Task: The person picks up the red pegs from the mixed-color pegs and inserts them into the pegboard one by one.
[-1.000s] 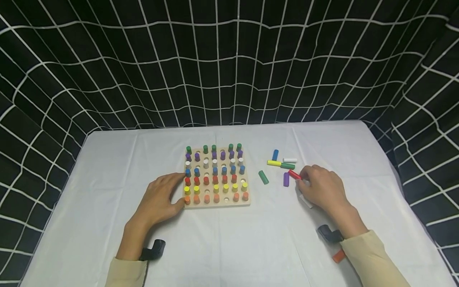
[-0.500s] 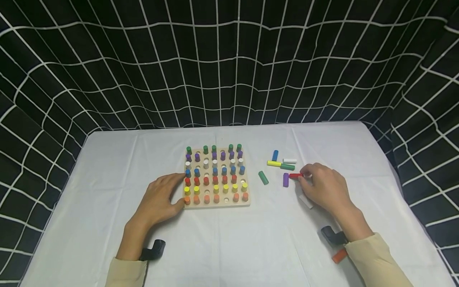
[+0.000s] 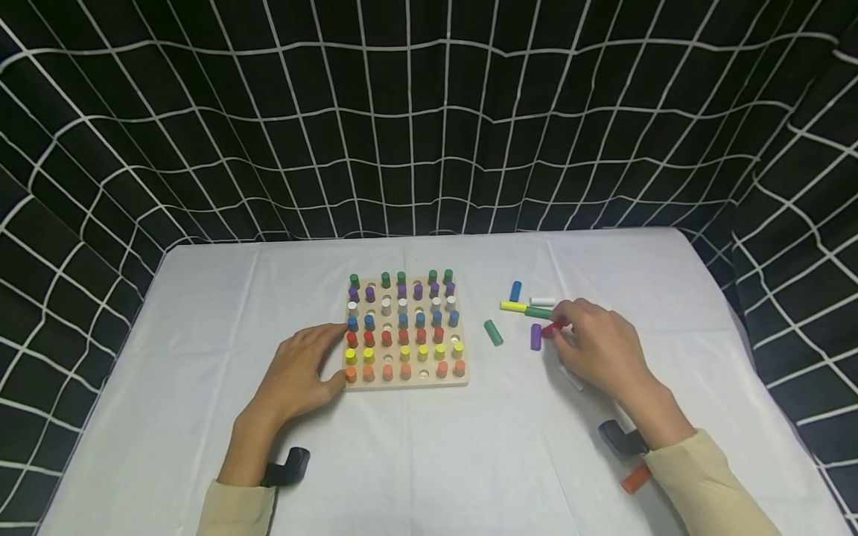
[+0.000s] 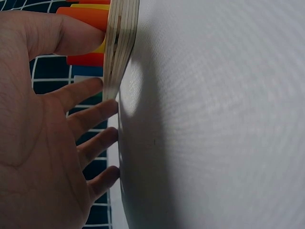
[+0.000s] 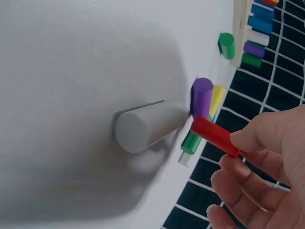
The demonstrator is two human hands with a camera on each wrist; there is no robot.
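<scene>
My left hand [image 3: 295, 372] rests at the left edge of a wooden pegboard [image 3: 406, 383], thumb and fingertips touching its side, fingers spread nearly straight in the left wrist view. Rows of orange, yellow, red, blue, white, purple and green pegs stand in the board, with some holes bare. To the right, my right hand [image 3: 599, 350] pinches a red peg [image 5: 215, 135] by one end between thumb and fingers. A purple peg [image 3: 535, 337] lies just left of it. Below the hand is a white peg [image 5: 150, 126], lying on its side.
Loose pegs lie on the white cloth: a yellow peg [image 3: 513, 306], a blue peg [image 3: 515, 290], a green peg [image 3: 493, 333] nearer the board, and another white peg [image 3: 542, 301]. An orange peg [image 3: 635, 479] lies by the right sleeve. Dark netted curtain [image 3: 429, 149] surrounds the table.
The red peg turns in my right hand's fingers, its angle changing from frame to frame. That hand has shifted slightly away from me and left. My left hand stays at the board.
</scene>
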